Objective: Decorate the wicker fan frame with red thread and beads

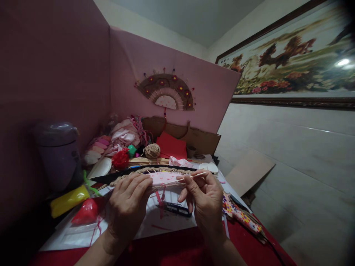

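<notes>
My left hand [129, 197] is closed on the left side of a handmade fan [162, 178], which has a white-and-pink spotted cloth centre and a braided twine edge. Seen almost edge-on, the fan is raised above the table. Between the thumb and fingers of my right hand [205, 201] is a thin pale wooden stick [200, 174], its inner end close to the spotted cloth. Whether that end touches the cloth, I cannot tell. Below the fan hangs a red ribbon [160, 203], and a dark-handled tool [177, 209] lies on the white paper.
A finished-looking fan [166, 90] hangs on the pink board. Behind my hands are a twine ball [152, 150], red sheet [172, 145] and thin sticks. A lidded purple container [59, 155] and yellow packet [69, 201] stand left; a flower-patterned glue gun [241, 216] lies right.
</notes>
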`<action>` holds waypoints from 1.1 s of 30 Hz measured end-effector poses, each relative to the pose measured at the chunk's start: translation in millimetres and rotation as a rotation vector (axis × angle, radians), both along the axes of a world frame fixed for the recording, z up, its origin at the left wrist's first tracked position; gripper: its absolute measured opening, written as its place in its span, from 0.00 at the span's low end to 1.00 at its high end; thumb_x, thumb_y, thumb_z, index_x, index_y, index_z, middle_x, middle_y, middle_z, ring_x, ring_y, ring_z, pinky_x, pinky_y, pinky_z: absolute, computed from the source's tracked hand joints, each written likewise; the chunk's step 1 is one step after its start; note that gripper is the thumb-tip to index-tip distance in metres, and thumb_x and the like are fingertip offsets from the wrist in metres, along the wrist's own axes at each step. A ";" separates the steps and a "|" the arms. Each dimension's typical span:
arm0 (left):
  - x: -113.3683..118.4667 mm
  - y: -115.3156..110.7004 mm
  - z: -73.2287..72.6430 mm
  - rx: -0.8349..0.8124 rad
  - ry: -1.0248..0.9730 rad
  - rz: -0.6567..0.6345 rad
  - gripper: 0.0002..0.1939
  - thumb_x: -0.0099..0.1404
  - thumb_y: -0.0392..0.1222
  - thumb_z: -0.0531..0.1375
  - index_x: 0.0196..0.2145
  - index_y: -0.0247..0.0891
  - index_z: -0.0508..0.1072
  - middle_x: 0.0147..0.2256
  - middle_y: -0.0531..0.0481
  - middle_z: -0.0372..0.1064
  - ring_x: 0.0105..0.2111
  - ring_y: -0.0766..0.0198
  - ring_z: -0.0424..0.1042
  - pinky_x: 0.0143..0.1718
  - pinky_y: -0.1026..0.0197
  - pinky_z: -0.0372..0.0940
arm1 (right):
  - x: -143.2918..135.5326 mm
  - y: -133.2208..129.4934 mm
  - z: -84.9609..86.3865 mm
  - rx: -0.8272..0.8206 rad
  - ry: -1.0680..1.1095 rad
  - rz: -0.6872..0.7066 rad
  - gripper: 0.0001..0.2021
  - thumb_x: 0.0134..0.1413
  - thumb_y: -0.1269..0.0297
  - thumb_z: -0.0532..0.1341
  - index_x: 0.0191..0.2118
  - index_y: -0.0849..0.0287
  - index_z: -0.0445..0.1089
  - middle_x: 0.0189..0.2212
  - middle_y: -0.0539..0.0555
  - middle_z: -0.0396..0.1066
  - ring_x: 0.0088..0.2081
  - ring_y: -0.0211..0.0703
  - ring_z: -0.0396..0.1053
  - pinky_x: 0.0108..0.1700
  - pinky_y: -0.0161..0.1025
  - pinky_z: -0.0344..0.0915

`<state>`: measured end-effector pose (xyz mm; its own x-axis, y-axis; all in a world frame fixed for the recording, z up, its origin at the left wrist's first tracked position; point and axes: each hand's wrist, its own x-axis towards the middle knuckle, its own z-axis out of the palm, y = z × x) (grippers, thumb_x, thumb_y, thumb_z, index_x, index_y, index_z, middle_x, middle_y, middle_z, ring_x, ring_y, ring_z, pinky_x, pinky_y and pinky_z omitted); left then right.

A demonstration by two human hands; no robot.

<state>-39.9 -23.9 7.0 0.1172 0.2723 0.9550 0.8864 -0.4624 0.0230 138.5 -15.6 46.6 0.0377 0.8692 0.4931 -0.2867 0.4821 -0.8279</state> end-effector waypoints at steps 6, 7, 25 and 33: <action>0.0 -0.1 -0.7 -0.007 0.008 0.001 0.08 0.61 0.33 0.59 0.40 0.37 0.71 0.38 0.45 0.76 0.42 0.53 0.72 0.42 0.51 0.63 | -1.1 -0.7 2.9 -0.025 -0.042 -0.016 0.13 0.51 0.58 0.65 0.33 0.58 0.61 0.16 0.45 0.69 0.09 0.30 0.59 0.09 0.24 0.49; 0.0 -0.1 -0.9 -0.008 0.009 0.000 0.08 0.61 0.33 0.60 0.40 0.37 0.71 0.38 0.44 0.76 0.42 0.53 0.72 0.42 0.51 0.63 | -1.2 -0.7 3.5 -0.030 -0.045 -0.021 0.13 0.51 0.58 0.65 0.33 0.57 0.61 0.16 0.45 0.68 0.09 0.30 0.58 0.09 0.24 0.49; 1.4 0.4 -0.4 0.011 0.017 -0.004 0.06 0.61 0.32 0.60 0.38 0.36 0.70 0.35 0.45 0.76 0.40 0.54 0.73 0.41 0.52 0.63 | 0.7 3.3 7.2 -0.120 -0.071 0.011 0.13 0.50 0.59 0.65 0.32 0.58 0.59 0.19 0.43 0.69 0.09 0.29 0.61 0.10 0.24 0.45; 1.3 0.4 0.2 0.005 0.014 -0.013 0.07 0.61 0.32 0.60 0.38 0.37 0.70 0.36 0.44 0.76 0.40 0.54 0.72 0.41 0.52 0.63 | 0.3 7.6 6.3 -0.164 -0.002 0.023 0.13 0.49 0.61 0.66 0.32 0.59 0.60 0.21 0.47 0.72 0.09 0.29 0.61 0.12 0.24 0.45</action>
